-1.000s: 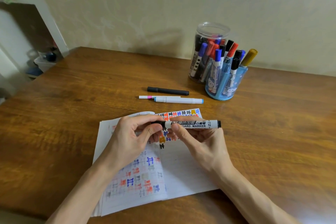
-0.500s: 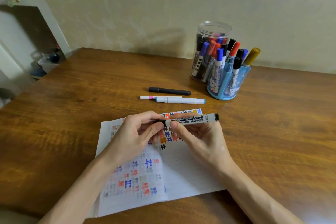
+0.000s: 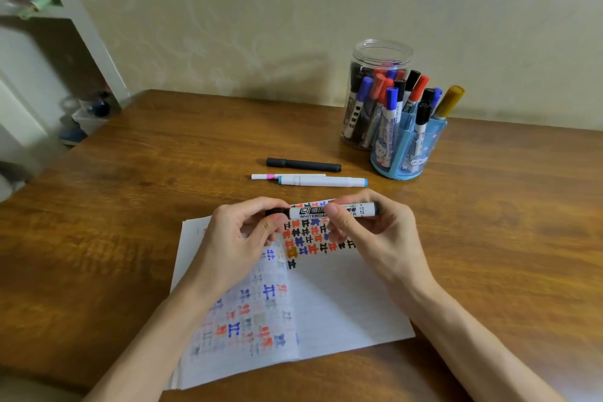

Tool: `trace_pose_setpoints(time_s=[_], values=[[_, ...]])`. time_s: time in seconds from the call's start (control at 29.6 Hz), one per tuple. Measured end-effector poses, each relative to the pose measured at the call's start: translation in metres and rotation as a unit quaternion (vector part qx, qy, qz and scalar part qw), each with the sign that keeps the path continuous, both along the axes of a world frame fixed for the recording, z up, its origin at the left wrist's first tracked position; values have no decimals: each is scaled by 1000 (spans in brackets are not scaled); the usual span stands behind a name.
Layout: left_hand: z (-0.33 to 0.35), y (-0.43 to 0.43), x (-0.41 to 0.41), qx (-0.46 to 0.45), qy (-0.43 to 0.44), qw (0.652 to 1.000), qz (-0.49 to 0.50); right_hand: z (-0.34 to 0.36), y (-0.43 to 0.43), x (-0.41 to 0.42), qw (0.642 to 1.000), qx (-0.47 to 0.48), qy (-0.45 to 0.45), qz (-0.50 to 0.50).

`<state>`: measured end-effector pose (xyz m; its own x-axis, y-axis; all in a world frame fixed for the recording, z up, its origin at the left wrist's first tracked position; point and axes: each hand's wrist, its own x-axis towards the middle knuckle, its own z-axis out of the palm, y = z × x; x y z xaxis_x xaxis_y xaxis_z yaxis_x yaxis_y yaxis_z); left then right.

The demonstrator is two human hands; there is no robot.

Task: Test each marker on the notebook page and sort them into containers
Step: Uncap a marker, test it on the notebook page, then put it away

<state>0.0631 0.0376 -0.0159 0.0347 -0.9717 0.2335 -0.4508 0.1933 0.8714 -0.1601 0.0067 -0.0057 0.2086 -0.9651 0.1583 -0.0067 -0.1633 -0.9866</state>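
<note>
Your left hand (image 3: 235,245) pinches the black cap (image 3: 277,212) of the white-barrelled whiteboard marker (image 3: 313,210); your right hand (image 3: 375,235) curls round its barrel. It hangs level over the 12 o'clock edge of the open, scribbled paper notebook (image 3: 342,303).

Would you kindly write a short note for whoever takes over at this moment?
Left hand: pinches the black cap end of the whiteboard marker.
Right hand: grips its barrel, level above the notebook.
Done: many colour marks on the page; markers stand in the clear jar and blue holder.
Left: finish this marker, whether tested I cannot tell; then the three pens lying beyond the notebook.
</note>
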Motion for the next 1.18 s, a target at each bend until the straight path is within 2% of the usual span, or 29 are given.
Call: trace_pose_setpoints(time_s=[0.13, 0.3, 0.44, 0.54, 0.61, 0.71, 0.81, 0.94, 1.18], values=[[3, 3, 8, 28, -3, 1000, -12, 1, -4, 7, 999, 24, -11, 26], [20, -14, 2, 42, -8, 999, 10, 3, -23, -14, 996, 32, 73, 30], [44, -30, -13, 17, 20, 999, 25, -10, -32, -32, 984, -43, 160, -70], [65, -43, -29, -16, 76, 996, 41, -14, -41, -40, 959, -78, 213, -169], [80, -53, -39, -49, 115, 991, 49, -15, -46, -43, 949, -91, 231, -196], [101, -69, -55, -83, 145, 985, 40, -17, -50, -44, 951, -101, 216, -198], [115, -88, -76, -109, 116, 987, 22, -14, -51, -46, 961, -80, 189, -186], [120, -109, -103, -155, 78, 985, -4, -14, -53, -51, 957, -72, 202, -195], [110, -134, -140, -166, 77, 982, -38, -20, -55, -56, 955, -81, 201, -201]])
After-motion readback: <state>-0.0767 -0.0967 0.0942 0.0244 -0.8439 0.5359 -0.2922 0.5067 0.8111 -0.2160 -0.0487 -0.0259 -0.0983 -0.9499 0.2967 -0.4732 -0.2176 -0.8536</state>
